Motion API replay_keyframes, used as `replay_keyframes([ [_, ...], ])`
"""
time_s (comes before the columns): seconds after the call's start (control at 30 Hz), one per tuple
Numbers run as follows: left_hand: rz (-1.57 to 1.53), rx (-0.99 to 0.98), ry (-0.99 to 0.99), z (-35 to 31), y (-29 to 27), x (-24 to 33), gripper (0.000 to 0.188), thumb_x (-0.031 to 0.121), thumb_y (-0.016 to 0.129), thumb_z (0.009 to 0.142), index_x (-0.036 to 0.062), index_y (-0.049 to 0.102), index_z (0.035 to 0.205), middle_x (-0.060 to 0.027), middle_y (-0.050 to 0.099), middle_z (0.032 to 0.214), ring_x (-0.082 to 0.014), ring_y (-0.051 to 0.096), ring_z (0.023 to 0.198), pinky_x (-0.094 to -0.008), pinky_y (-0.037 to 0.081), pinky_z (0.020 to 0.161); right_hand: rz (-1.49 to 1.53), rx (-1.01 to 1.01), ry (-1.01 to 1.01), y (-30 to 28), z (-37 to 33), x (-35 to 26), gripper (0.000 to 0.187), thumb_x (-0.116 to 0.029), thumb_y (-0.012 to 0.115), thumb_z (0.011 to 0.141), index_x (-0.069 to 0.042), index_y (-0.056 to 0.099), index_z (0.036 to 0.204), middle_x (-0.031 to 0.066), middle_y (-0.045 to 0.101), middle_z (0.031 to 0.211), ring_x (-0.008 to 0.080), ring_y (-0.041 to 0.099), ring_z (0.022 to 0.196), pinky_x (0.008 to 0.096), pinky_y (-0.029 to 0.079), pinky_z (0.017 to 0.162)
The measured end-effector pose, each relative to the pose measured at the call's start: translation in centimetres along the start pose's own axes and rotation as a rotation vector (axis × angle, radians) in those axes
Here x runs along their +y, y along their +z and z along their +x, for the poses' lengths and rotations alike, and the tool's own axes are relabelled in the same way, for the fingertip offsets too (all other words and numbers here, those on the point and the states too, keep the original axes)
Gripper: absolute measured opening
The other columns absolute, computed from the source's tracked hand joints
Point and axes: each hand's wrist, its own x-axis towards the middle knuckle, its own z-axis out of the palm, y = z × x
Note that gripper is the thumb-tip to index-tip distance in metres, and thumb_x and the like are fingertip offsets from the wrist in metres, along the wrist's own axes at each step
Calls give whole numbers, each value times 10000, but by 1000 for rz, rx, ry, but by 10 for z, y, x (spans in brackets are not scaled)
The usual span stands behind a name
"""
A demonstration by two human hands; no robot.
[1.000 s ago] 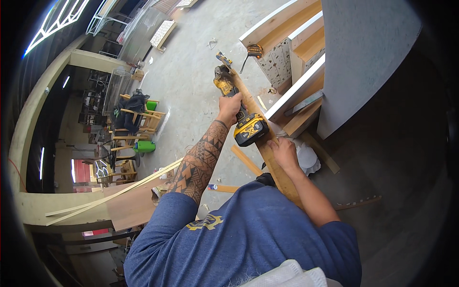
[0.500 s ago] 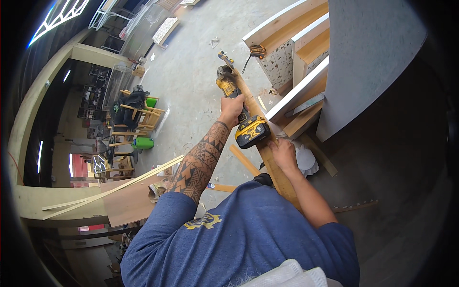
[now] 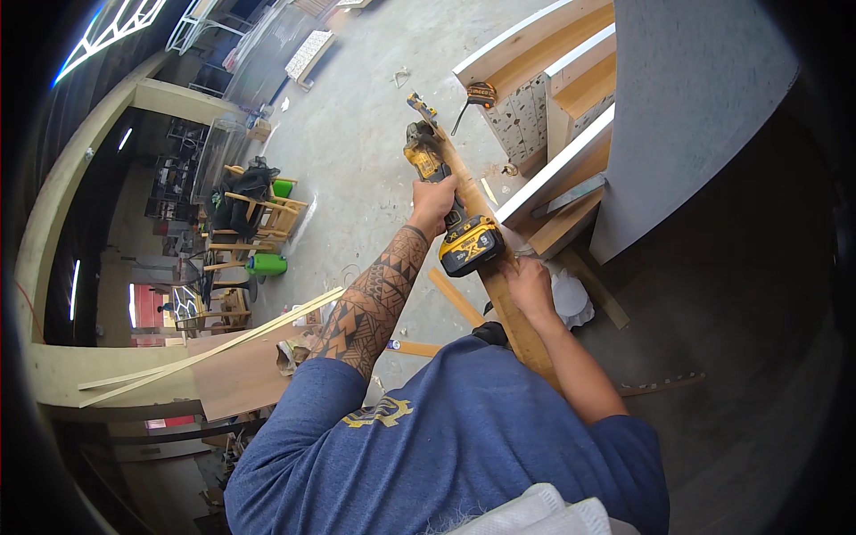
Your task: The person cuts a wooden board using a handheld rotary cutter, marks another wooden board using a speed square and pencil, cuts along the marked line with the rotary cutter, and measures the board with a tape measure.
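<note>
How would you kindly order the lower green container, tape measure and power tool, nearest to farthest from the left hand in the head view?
1. Power tool, gripped in the left hand.
2. Tape measure, ahead, slightly right.
3. Lower green container, far off left.

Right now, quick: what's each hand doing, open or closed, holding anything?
Left hand: closed, holding the yellow-and-black cordless power tool.
Right hand: closed on the edge of the long wooden board.
</note>
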Motion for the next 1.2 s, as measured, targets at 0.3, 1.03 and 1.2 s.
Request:
replay_keyframes([
  [0.3, 4, -30, -30, 4, -5, -1, 244, 118, 710, 939, -38, 533, 1002, -120, 652, 710, -226, 656, 528, -414, 577, 487, 48, -59, -8, -12, -18, 21, 449, -339, 732, 1001, 90, 685, 1126, 373, 701, 1090, 495, 701, 1089, 529, 549, 893],
  [1.03, -7, 8, -46, -2, 0, 14, 165, 105, 695, 915, -14, 580, 916, -113, 639, 678, -228, 650, 511, -415, 572, 483, 121, -124, -36, -15, -31, 23, 439, -343, 768, 977, 69, 614, 978, 346, 639, 870, 521, 664, 876, 529, 516, 770],
  [1.2, -5, 16, -47, 0, 0, 15, 166, 107, 689, 922, -18, 581, 911, -117, 636, 676, -233, 648, 509, -419, 567, 479, 104, -146, -36, -15, -24, 17, 427, -343, 759, 983, 65, 635, 1013, 353, 676, 930, 533, 681, 947, 550, 529, 816],
])
